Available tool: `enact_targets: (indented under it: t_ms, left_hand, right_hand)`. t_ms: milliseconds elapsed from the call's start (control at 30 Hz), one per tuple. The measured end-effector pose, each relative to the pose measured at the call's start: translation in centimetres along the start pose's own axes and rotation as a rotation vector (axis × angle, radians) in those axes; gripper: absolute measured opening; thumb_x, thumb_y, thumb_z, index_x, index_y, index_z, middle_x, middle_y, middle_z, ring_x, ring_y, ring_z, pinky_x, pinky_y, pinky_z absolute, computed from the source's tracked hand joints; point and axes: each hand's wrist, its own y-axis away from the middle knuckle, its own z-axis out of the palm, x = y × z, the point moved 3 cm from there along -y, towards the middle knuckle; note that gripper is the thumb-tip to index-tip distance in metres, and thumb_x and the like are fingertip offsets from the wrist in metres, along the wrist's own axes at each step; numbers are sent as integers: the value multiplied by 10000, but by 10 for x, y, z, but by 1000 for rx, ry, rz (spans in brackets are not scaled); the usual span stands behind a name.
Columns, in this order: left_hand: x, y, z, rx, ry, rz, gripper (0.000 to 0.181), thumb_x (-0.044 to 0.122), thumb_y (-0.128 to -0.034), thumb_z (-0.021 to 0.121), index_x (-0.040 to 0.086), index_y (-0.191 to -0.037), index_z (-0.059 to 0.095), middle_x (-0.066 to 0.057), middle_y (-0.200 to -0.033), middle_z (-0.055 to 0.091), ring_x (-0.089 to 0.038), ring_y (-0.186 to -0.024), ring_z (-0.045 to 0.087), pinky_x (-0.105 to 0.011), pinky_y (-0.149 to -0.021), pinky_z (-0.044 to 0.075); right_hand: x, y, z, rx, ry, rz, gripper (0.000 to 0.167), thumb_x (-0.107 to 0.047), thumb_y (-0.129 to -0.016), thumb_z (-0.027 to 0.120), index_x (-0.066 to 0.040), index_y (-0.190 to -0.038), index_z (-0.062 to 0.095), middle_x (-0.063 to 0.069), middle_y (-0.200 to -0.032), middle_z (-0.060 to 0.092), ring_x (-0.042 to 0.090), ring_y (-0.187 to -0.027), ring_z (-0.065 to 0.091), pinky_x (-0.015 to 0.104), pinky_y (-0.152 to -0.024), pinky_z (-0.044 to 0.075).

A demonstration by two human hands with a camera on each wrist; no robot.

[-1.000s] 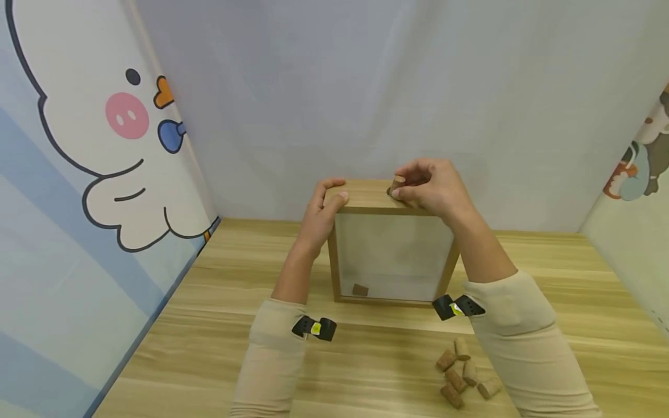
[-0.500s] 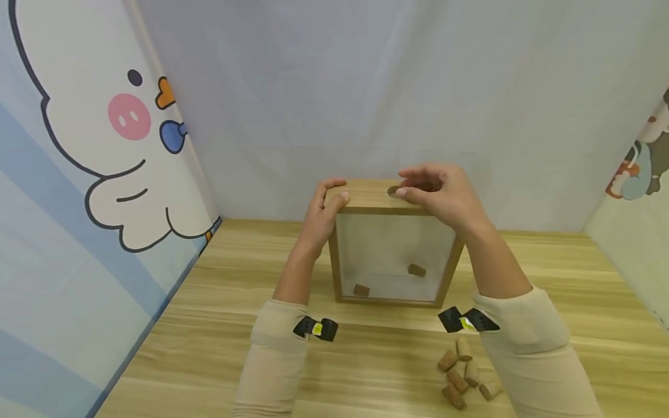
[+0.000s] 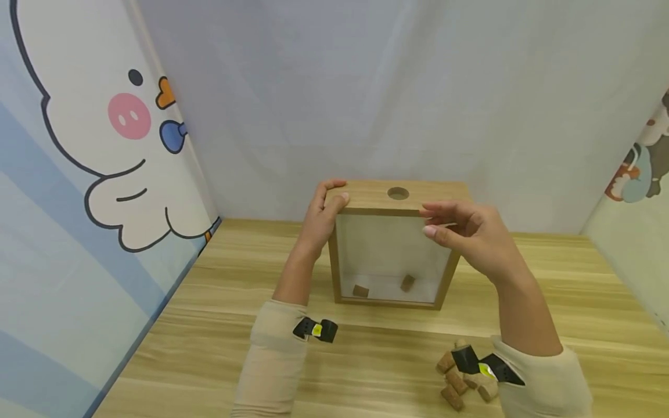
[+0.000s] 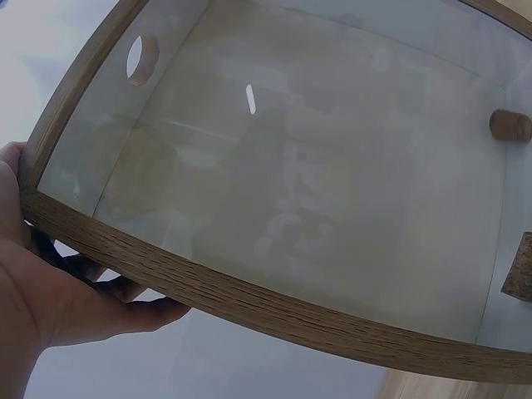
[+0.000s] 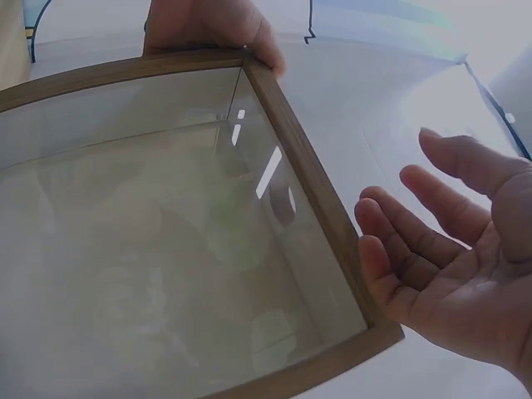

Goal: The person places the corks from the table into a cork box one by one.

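Note:
A wooden-framed box [image 3: 366, 198] with a clear front stands upright on the table, a round hole [image 3: 398, 193] in its top. Inside, one cork [image 3: 360, 291] lies at the bottom left and a second cork [image 3: 408, 283] leans tilted farther right. My left hand [image 3: 320, 216] grips the box's upper left corner, thumb on the top panel. In the left wrist view, fingers [image 4: 141, 314] of that hand lie along the frame. My right hand [image 3: 473, 238] is in front of the box's upper right corner, holding nothing. Its fingers look loosely bent in the right wrist view.
Several loose corks [image 3: 453, 383] lie in a pile on the wooden table [image 3: 376, 354], partly hidden by the right wrist strap. A pale curtain [image 3: 313, 104] hangs behind the box. A cartoon-printed panel [image 3: 63, 203] stands on the left.
The cork my right hand pinched over the hole has dropped into the box and come to the bottom. That hand has drawn back toward me and right. My left hand stays put.

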Motion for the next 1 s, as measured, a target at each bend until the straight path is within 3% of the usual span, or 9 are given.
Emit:
enact_targets:
  t_ms: [300, 600, 800, 1000]
  left_hand:
    - [2, -2, 1, -5, 2, 14, 369, 314, -934, 468, 186, -1279, 451, -39, -1408, 314, -248, -1258, 293, -526, -967, 246]
    - [2, -1, 2, 3, 1, 11, 371, 320, -935, 464, 187, -1280, 455, -9, -1418, 303, -250, -1244, 303, -521, -953, 261]
    - [0, 0, 3, 15, 11, -7, 369, 326, -922, 474, 198, -1269, 466, -5, -1417, 308, -250, -1234, 315, -519, -959, 254]
    - [-1, 0, 3, 25, 18, -15, 369, 327, -914, 477, 205, -1262, 467, -20, -1400, 323, -258, -1205, 344, -518, -953, 256]
  right_hand:
    - [24, 33, -3, -105, 12, 36, 355, 22, -863, 617, 75, -1207, 547, 46, -1175, 599, 160, -1000, 591, 266, -783, 480]
    - [51, 63, -12, -250, -78, 63, 413, 66, -890, 547, 83, -1293, 460, 60, -1256, 547, 159, -1083, 536, 289, -810, 474]
    - [67, 82, -18, -241, -83, 149, 462, 31, -883, 579, 42, -1325, 442, 75, -1281, 525, 187, -1108, 519, 302, -818, 472]
    - [78, 98, -24, -245, -91, 160, 501, 57, -867, 587, 54, -1339, 417, 93, -1286, 521, 175, -1114, 514, 268, -838, 455]
